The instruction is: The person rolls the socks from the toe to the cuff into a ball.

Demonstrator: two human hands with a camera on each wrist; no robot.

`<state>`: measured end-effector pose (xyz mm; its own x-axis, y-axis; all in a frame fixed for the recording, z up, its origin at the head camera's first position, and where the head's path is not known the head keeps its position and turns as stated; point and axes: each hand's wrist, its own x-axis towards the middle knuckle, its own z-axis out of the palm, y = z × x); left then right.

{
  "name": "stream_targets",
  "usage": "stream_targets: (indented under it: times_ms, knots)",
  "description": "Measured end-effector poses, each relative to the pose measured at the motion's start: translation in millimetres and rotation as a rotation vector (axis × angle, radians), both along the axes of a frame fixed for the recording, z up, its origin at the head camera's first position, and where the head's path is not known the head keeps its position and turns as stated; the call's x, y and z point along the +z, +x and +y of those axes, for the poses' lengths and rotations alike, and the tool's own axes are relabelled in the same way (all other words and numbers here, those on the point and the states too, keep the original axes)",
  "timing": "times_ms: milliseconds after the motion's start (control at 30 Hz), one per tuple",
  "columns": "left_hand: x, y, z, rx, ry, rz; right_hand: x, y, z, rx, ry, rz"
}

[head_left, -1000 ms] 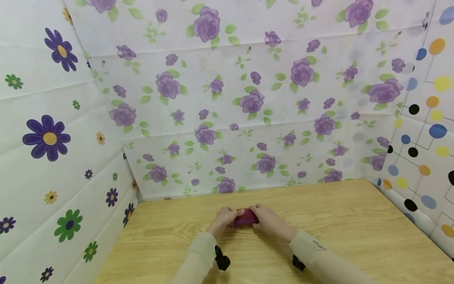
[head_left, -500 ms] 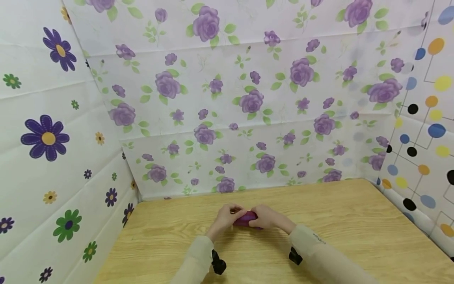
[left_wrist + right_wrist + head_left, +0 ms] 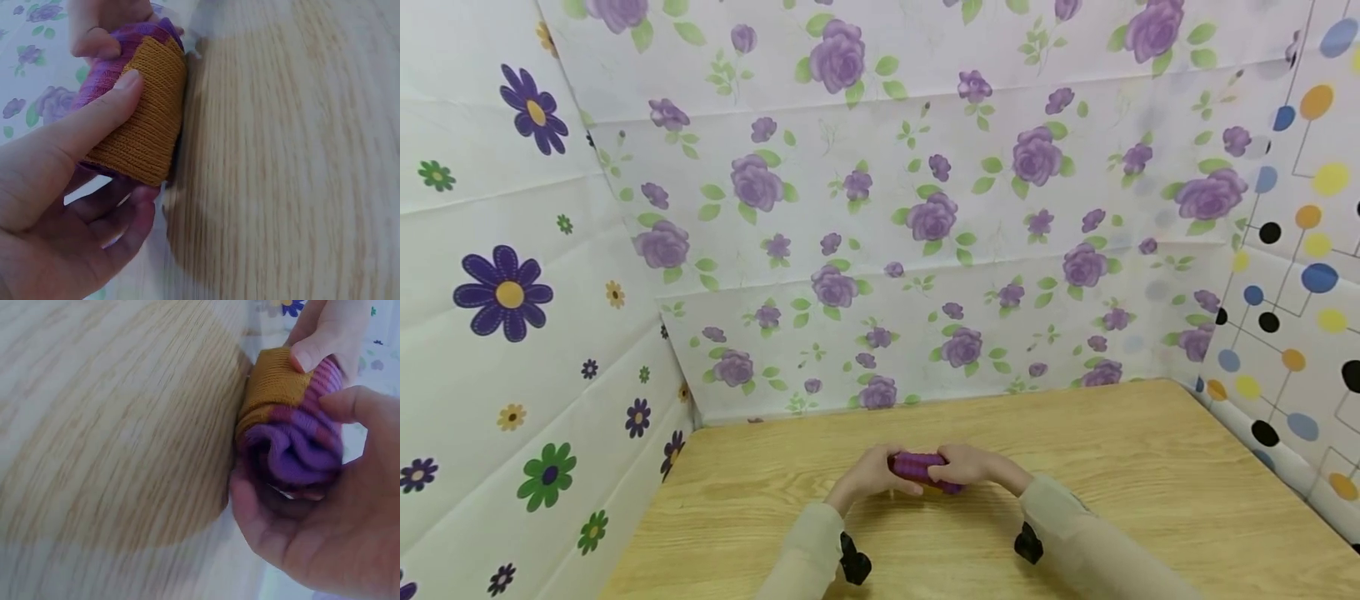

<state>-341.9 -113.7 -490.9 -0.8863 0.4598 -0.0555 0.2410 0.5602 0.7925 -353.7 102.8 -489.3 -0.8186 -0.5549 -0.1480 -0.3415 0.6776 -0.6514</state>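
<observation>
A rolled-up sock [image 3: 916, 467], knitted in purple and pink stripes with a mustard ribbed band, is held between both hands near the middle of the table. My left hand [image 3: 871, 473] grips its left end; in the left wrist view the thumb lies across the mustard band [image 3: 147, 112] and the fingers curl beneath. At the other end my right hand [image 3: 967, 464] grips it, thumb on the striped side and fingers curled under. Purple folds [image 3: 294, 453] show at the roll's end in the right wrist view. The palms hide parts of the roll.
The wooden table [image 3: 760, 500] extends around the hands. Behind it hangs a white cloth with purple roses [image 3: 925, 292]. A daisy-print cloth [image 3: 512, 358] stands at the left and a dotted cloth [image 3: 1285, 333] at the right. Black wrist mounts [image 3: 854, 560] hang under the sleeves.
The rolled sock has been turned over between the hands, so the mustard band now shows on its near side. Both hands have come slightly nearer to me, and the fingers have shifted their hold.
</observation>
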Motion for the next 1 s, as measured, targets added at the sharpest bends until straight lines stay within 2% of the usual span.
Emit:
stream_targets:
  times_ms: [200, 333, 433, 600, 833, 1000]
  knots:
    - [1.0, 2.9, -2.9, 0.091, 0.025, -0.092, 3.6, 6.9, -1.6, 0.118, 0.025, 0.181]
    - [4.8, 4.5, -3.0, 0.090, 0.044, -0.132, 4.0, 12.2, -3.2, 0.158, 0.033, 0.248]
    - [7.9, 5.7, -2.5, 0.067, 0.055, -0.142, 3.6, 14.9, -3.9, 0.165, -0.020, 0.221]
    - [12.4, 6.9, -1.1, 0.053, 0.096, -0.145, 2.6, 16.0, -1.9, 0.127, -0.118, 0.118]
    - [9.3, 4.8, -2.1, 0.020, 0.261, -0.166, -1.7, 12.7, 3.3, 0.063, -0.215, 0.048]
    - [5.2, 2.8, -2.7, -0.003, 0.342, -0.172, -1.3, 10.0, 7.5, 0.054, -0.313, -0.084]
